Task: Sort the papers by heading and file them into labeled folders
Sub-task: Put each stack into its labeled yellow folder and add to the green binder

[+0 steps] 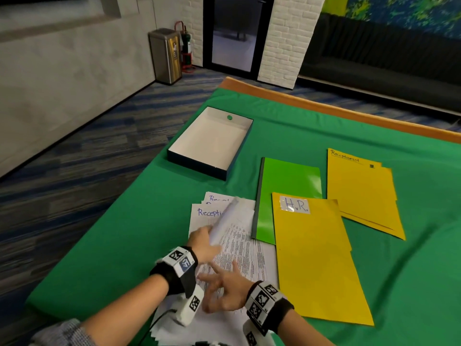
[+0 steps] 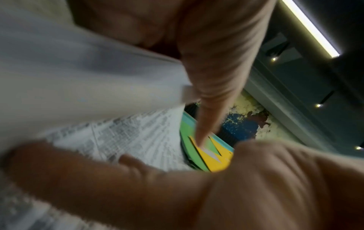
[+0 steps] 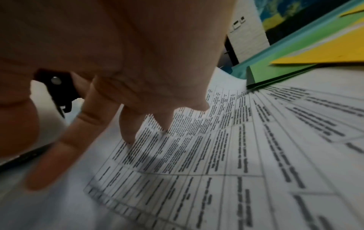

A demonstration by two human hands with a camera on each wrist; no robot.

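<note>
A spread of white printed papers point(image 1: 245, 248) lies on the green cloth, the far sheets headed "Receptionist" in blue handwriting. My left hand point(image 1: 203, 239) pinches one sheet point(image 1: 225, 219) by its edge and holds it lifted and curled over the pile; the sheet point(image 2: 78, 70) is blurred. My right hand point(image 1: 220, 288) rests on the near papers with its fingers point(image 3: 128, 129) straight and spread. A yellow folder labeled "H.R." point(image 1: 316, 260) lies right of the papers. A green folder point(image 1: 289, 188) lies partly under it. A yellow "Receptionist" folder point(image 1: 361, 193) lies further right.
An open white box with dark sides point(image 1: 197, 163) stands on the cloth beyond the papers. The table's orange far edge point(image 1: 324, 106) runs behind the folders. The cloth's left edge point(image 1: 119, 221) drops to carpeted floor. A metal bin point(image 1: 166, 56) stands by the wall.
</note>
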